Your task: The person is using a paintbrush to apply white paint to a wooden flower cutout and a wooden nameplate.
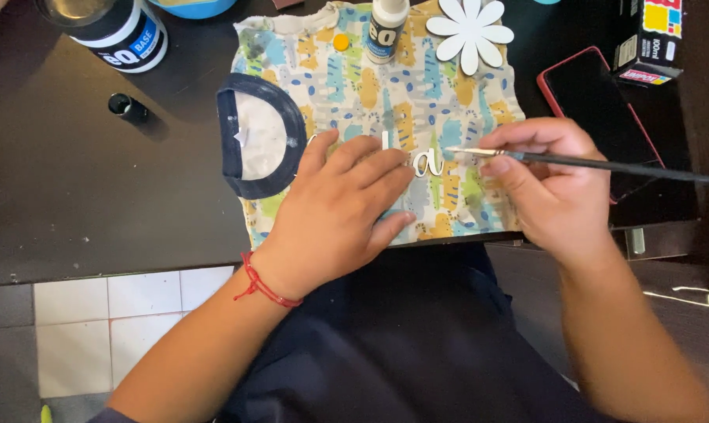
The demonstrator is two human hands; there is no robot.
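Fingers (pixel 519 153) of my right hand (pixel 554 184) pinch the paintbrush (pixel 605 164), bristles at nine o'clock touching the white cutout lettering (pixel 429 163); my left hand (pixel 339 207) lies flat, spread open, pressing the patterned shirt (pixel 386 94).

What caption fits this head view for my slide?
Left hand presses white cutout letters onto a patterned shirt while the right hand holds a paintbrush.

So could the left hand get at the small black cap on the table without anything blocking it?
Probably yes. The left hand lies flat on the patterned shirt, and the black cap stands apart on bare dark table to its left, nothing between.
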